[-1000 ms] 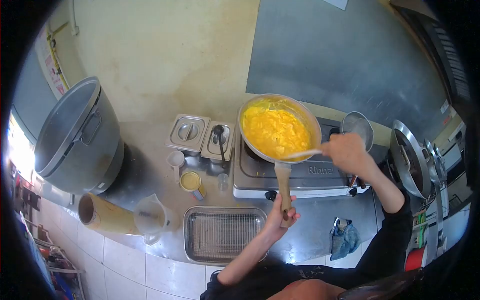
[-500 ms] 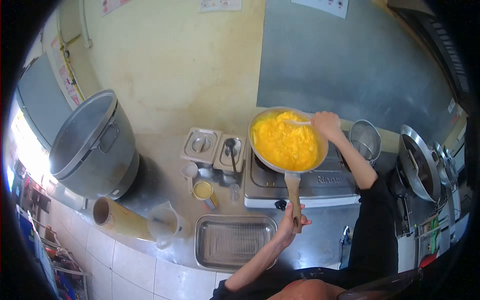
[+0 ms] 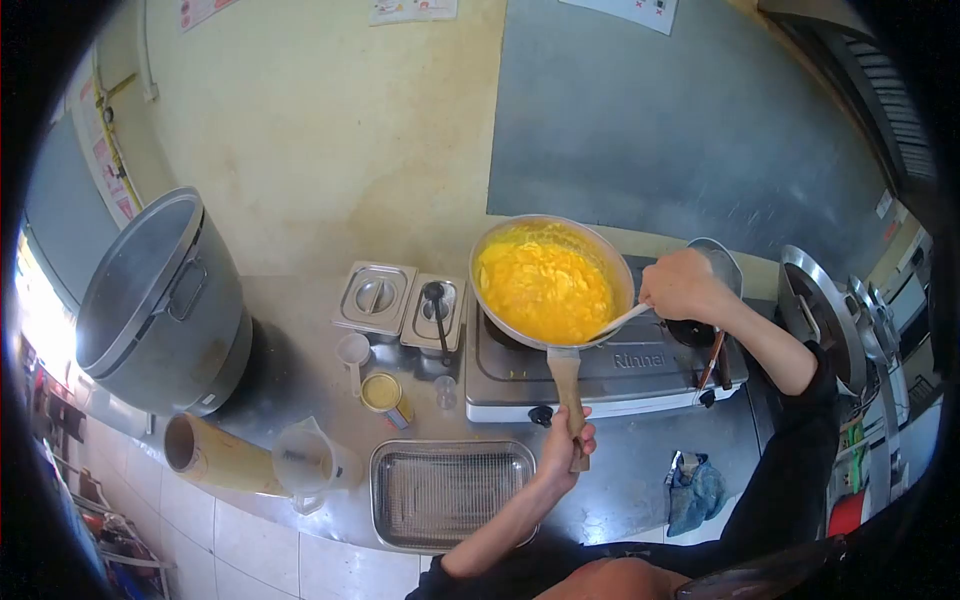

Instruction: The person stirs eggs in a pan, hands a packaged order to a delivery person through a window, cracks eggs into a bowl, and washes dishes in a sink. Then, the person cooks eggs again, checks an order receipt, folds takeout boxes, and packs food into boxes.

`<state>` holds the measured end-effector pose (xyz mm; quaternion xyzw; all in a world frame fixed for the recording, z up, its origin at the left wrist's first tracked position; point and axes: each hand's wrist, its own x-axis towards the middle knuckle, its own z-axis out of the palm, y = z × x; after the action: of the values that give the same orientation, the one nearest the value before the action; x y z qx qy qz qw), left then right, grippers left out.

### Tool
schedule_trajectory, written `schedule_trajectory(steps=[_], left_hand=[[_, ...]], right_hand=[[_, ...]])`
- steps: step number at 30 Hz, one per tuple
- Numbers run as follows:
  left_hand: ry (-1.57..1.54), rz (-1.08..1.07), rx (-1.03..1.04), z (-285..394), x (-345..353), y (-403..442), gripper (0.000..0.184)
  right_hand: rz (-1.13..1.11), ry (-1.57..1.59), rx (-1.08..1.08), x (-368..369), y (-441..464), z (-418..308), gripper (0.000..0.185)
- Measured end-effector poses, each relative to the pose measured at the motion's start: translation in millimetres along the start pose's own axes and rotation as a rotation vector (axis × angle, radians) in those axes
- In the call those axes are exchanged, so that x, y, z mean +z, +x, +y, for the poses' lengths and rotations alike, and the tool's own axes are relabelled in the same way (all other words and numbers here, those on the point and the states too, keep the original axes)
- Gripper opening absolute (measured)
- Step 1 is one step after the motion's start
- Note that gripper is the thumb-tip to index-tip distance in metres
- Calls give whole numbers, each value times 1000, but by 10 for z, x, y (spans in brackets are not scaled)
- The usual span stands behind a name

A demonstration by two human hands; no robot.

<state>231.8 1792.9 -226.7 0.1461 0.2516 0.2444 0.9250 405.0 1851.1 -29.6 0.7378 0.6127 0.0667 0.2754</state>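
Note:
Soft yellow scrambled eggs (image 3: 545, 285) fill a frying pan (image 3: 483, 318) on the steel Rinnai gas stove (image 3: 510, 378). My left hand (image 3: 562, 448) is closed around the pan's wooden handle (image 3: 564, 382), which points toward me. To the pan's right, my right hand (image 3: 688, 284) grips a pale, thin-handled stirring utensil (image 3: 628, 319). Its far end dips into the eggs by the pan's lower right rim, so the tip is hidden and I cannot tell its exact kind.
Left of the stove stand lidded steel containers (image 3: 374, 298), a black ladle (image 3: 436, 300), an open can (image 3: 385, 396) and a plastic jug (image 3: 310, 462). A wire-racked tray (image 3: 452, 490) lies in front. A large pot (image 3: 165, 300) is far left; a blue cloth (image 3: 697, 497) lies right.
My right hand has swung right and toward me, bringing the utensil from the pan's upper part to its lower right rim. The left hand still holds the handle. The view has shifted slightly.

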Motion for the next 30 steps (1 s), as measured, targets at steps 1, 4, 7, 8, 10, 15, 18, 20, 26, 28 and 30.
schedule_trajectory(steps=[1, 4, 7, 8, 10, 15, 18, 20, 26, 28, 30], left_hand=[[-8, 4, -8, -3, 3, -20, 39], [43, 35, 28, -5, 84, -19, 40], [82, 38, 25, -1, 49, -53, 40], [92, 41, 13, 12, 48, -58, 40], [100, 46, 3, 9, 28, -39, 39], [168, -21, -45, 68, -32, -49, 41], [177, -27, -38, 85, -65, -43, 41], [154, -37, -44, 70, -82, -31, 41], [82, -69, -92, 10, -105, -16, 43], [176, -105, -63, 7, -170, 2, 44], [254, -81, -72, 79, -126, 16, 44]], right_hand=[[-38, -64, 45, 121, 93, -29, 13], [34, -29, 143, 244, 361, 1, 13], [243, -93, 141, 508, 583, -45, 13], [238, -91, 135, 607, 698, -112, 13], [334, -30, 230, 749, 946, -289, 14], [433, -37, 187, 546, 1231, -334, 14], [436, -45, 164, 193, 910, -116, 13], [333, -100, 183, 67, 582, -63, 14], [287, -23, 296, 710, 726, 128, 17], [377, 77, 314, 1008, 1153, 147, 19], [888, 36, 128, 1173, 1572, 108, 21]])
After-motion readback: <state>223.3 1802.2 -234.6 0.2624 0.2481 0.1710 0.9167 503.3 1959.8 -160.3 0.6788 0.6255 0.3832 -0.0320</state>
